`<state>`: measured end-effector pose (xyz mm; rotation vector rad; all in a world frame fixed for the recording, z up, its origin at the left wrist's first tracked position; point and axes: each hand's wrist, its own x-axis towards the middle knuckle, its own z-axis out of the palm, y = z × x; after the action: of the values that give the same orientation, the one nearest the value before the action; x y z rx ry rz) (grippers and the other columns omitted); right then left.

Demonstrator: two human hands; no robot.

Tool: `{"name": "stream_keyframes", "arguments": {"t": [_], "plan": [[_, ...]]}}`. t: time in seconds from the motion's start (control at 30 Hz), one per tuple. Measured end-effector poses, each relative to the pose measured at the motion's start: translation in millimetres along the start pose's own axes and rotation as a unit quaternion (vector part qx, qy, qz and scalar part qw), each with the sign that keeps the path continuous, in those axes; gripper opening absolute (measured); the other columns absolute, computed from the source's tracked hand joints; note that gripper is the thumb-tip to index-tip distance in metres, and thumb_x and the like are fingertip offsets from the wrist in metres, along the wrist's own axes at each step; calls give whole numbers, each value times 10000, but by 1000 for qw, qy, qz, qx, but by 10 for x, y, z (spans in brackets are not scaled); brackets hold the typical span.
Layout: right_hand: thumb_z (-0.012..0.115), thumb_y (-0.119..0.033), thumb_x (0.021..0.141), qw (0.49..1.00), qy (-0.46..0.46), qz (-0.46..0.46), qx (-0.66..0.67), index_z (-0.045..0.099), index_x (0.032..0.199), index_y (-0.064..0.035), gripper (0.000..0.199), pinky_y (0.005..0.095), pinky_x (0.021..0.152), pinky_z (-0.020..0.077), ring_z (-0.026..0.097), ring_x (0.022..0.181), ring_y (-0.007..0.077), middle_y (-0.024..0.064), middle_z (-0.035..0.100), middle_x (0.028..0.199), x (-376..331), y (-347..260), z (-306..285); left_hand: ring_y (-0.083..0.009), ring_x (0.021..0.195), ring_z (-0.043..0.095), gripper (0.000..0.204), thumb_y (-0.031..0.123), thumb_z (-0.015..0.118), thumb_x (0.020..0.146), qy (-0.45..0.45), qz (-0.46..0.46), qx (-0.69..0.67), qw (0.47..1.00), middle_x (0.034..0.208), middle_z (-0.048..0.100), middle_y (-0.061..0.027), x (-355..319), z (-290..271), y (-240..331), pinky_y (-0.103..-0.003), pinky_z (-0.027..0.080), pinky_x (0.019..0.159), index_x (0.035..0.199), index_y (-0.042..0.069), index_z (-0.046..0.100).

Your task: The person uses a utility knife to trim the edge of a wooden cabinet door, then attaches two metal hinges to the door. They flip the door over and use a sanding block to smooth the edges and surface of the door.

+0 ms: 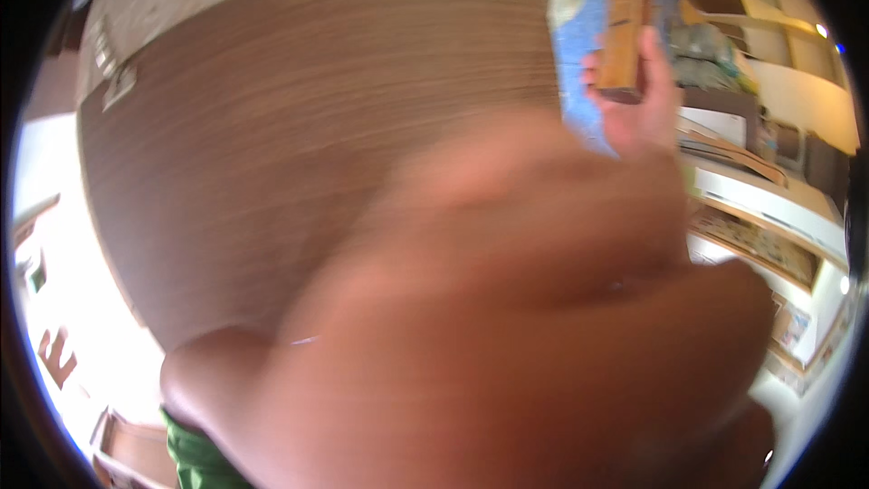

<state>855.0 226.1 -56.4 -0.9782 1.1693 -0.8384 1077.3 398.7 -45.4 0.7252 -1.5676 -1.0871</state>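
The right hand [638,100] is closed around the lower end of a wooden block [623,23], held upright beyond the far right edge of the brown wood-grain tabletop [299,127]. A blurred forearm [507,326] fills the foreground; the left hand cannot be made out. Shelves [769,208] with flat printed packages stand at the right.

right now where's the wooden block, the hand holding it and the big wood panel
wooden block [624,23]: head view, middle of its long face
right hand [644,113]: head view, palm just under the block
wood panel [299,127]: head view, bare brown grained surface, centre left
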Motion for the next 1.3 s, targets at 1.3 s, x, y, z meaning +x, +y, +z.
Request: {"name": "stream_keyframes", "arguments": {"t": [1.3], "plan": [[635,-436,956,992,-25,-120,-35,574,1265,-77,478,441,995,458,607,1138,326,101,644,1165,1034,330,308,-121,752,567,255,225,540,978,487,-35,-171,856,799,620,-39,682,-470,-1635,-259,429,705,928,15,675]]}}
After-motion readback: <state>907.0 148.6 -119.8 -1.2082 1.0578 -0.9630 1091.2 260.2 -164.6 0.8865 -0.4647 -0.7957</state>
